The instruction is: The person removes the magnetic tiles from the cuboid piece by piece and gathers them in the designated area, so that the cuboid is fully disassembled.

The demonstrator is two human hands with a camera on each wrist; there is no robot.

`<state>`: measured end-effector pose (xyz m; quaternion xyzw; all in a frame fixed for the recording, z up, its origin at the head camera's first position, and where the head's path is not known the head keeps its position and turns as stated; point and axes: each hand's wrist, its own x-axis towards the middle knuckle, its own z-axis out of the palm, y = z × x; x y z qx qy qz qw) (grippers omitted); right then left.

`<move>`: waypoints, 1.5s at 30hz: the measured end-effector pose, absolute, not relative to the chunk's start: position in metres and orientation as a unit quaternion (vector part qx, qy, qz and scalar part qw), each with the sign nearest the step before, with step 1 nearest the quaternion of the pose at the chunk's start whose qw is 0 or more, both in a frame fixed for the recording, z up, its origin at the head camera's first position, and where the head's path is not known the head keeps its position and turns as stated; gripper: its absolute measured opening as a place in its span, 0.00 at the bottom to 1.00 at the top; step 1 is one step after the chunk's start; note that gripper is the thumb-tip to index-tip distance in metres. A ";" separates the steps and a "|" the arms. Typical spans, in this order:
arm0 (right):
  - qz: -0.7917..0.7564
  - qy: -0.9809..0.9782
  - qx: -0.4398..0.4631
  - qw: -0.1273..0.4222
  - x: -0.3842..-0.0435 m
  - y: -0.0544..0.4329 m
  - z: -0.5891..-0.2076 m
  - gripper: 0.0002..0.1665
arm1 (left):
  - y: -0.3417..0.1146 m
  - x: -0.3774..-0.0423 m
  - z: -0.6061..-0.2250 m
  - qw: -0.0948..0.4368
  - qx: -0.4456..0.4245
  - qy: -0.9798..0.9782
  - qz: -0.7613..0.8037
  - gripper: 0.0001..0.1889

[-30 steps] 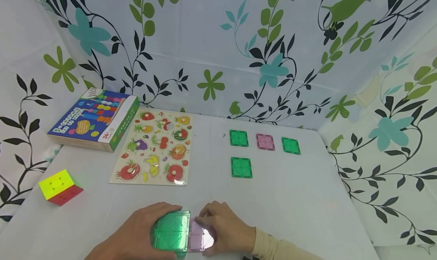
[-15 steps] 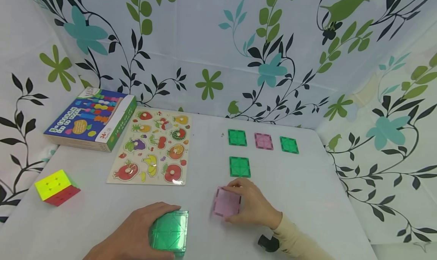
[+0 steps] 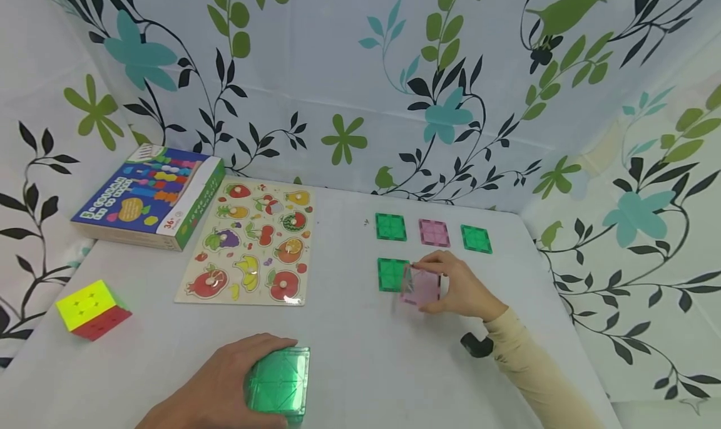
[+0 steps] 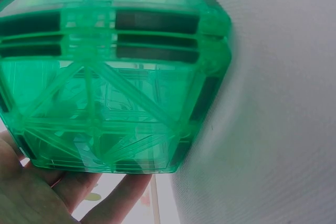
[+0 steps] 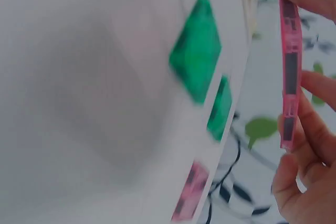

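My left hand point(image 3: 225, 385) grips a green see-through box of magnetic tiles point(image 3: 278, 382) near the table's front edge. In the left wrist view the green box point(image 4: 94, 98) shows its cross-braced faces, with fingers beneath it. Between thumb and fingers my right hand point(image 3: 464, 291) holds a pink magnetic tile point(image 3: 421, 286) over the table, overlapping the near green tile point(image 3: 391, 274) in the head view. Edge-on, the pink tile point(image 5: 291, 72) shows dark magnets along its side. Behind it lie a green tile point(image 3: 390, 227), a pink tile point(image 3: 434, 233) and another green tile point(image 3: 476, 238) in a row.
A wooden fruit puzzle board point(image 3: 248, 247) lies left of centre, with a blue and green box point(image 3: 152, 194) behind it. A yellow and red puzzle cube point(image 3: 94, 309) sits at the left edge. Patterned cloth point(image 3: 338, 72) hangs at the back.
My right hand has pulled the pink tile away from the green box and carried it forward and right toward the laid tiles. The left hand keeps its hold in nearly the same place.
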<state>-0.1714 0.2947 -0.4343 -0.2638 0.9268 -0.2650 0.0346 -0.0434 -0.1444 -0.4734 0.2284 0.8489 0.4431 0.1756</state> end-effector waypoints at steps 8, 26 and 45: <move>-0.229 0.947 -0.203 0.091 -0.210 0.343 -0.445 0.43 | -0.145 -0.044 -0.474 0.169 0.232 0.854 0.434 0.45; -0.152 0.953 -0.218 0.148 -0.222 0.356 -0.460 0.44 | -0.143 -0.044 -0.474 0.155 0.235 0.855 0.436 0.45; -0.180 0.957 -0.207 0.092 -0.200 0.345 -0.461 0.53 | -0.143 -0.043 -0.476 0.141 0.237 0.858 0.434 0.45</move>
